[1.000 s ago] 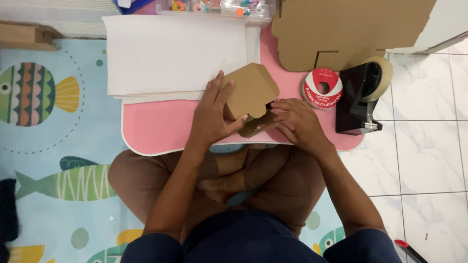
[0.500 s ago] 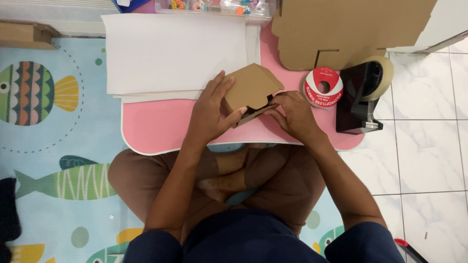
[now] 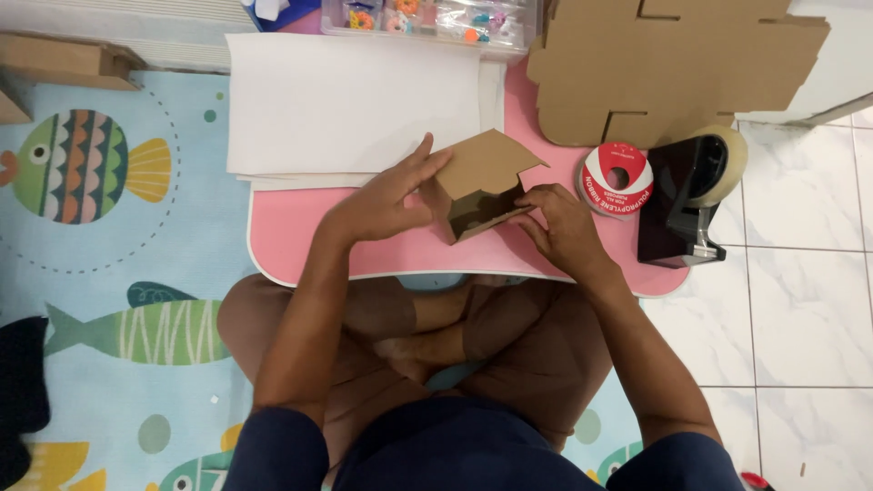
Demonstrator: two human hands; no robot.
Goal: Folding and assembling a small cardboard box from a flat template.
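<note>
A small brown cardboard box (image 3: 480,185), flatter a moment ago, now stands opened into shape on the pink tabletop (image 3: 300,236). The left hand (image 3: 386,195) grips its left wall; the right hand (image 3: 559,223) pinches its front edge beside a red ribbon spool (image 3: 617,178).

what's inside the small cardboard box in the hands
The small cardboard box opens toward the person; only dark, shadowed inner walls show. Its lifted flap and both hands hide the rest.
</note>
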